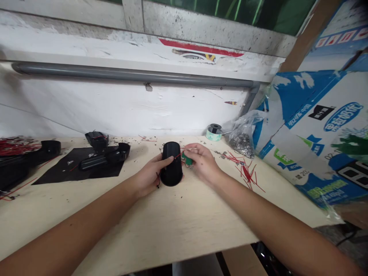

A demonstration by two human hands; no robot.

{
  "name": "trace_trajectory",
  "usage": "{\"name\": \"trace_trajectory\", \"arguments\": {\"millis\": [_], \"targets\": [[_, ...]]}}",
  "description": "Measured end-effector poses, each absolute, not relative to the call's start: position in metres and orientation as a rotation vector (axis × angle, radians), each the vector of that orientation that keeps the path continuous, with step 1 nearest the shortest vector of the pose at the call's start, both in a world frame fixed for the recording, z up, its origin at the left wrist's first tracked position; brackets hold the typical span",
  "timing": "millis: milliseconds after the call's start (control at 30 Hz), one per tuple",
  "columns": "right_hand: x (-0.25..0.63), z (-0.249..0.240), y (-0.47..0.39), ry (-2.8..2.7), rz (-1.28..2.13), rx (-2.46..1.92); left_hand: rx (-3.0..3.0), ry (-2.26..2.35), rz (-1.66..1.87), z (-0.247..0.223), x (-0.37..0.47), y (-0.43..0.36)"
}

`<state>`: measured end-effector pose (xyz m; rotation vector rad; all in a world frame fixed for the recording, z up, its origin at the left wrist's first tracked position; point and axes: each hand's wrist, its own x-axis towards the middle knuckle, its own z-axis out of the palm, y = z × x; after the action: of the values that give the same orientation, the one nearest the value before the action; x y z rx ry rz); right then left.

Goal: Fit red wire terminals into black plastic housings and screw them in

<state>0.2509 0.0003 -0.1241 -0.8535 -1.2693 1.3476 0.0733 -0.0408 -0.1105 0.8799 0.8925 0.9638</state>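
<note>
Black rounded plastic housing [171,164], smooth, matte, oval like a mouse shell, sits on pale wooden bench top [172,226] approx centre; left hand [149,174] wraps it from its left side, fingers curled round the shell, thumb laid across the top w/ tip near a thin red wire [177,155] that crosses the housing; grip closed on the housing. Right hand [201,161] just beside housing's right edge, fingertips pinched shut on a small green circuit board [188,159]; board touching or nearly touching the shell, can't tell which; red wire runs from board over the shell top.

Bench surface: light ply, scuffed, flecked w/ dark bits. Left of hands: 1 flat black sheet [77,170], matte, w/ black plastic shell parts [105,155] on and behind it, approx 3, glossy, curved; exact count unclear. Far left edge: dark tray [13,168] w/ a heap of red wires, blurred. Right of hands: loose cut red wire offcuts [248,174], many, scattered, not countable. Behind them: 1 clear plastic bag of small dark metal parts [241,134], crinkled; 1 small solder spool [214,132], pale rim, dark core. Far right: blue-and-white printed cardboard cartons [319,126], leaning. Back: white chipped wall, 1 grey pipe [129,74] running horizontal.
</note>
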Motion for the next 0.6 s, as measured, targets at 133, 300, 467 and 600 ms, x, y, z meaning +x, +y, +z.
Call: {"name": "trace_trajectory", "arguments": {"millis": [133, 300, 467, 600], "targets": [[0.2584, -0.1181, 0.003, -1.244, 1.475, -0.862, 0.934, 0.891, 0.893, -0.1089, 0.072, -0.0416], [0.2605, -0.1206, 0.0045, -1.236, 1.762, -0.811, 1.04, 0.923, 0.894, -0.1097, 0.0752, -0.0398], [0.2602, -0.125, 0.0076, -1.233, 1.774, -0.834, 1.232, 1.197, 0.877, -0.1134, 0.0731, -0.0365], [0.259, -0.1257, 0.0081, -1.255, 1.728, -0.897, 1.333, 1.284, 0.918, -0.1109, 0.0723, -0.0355]]}}
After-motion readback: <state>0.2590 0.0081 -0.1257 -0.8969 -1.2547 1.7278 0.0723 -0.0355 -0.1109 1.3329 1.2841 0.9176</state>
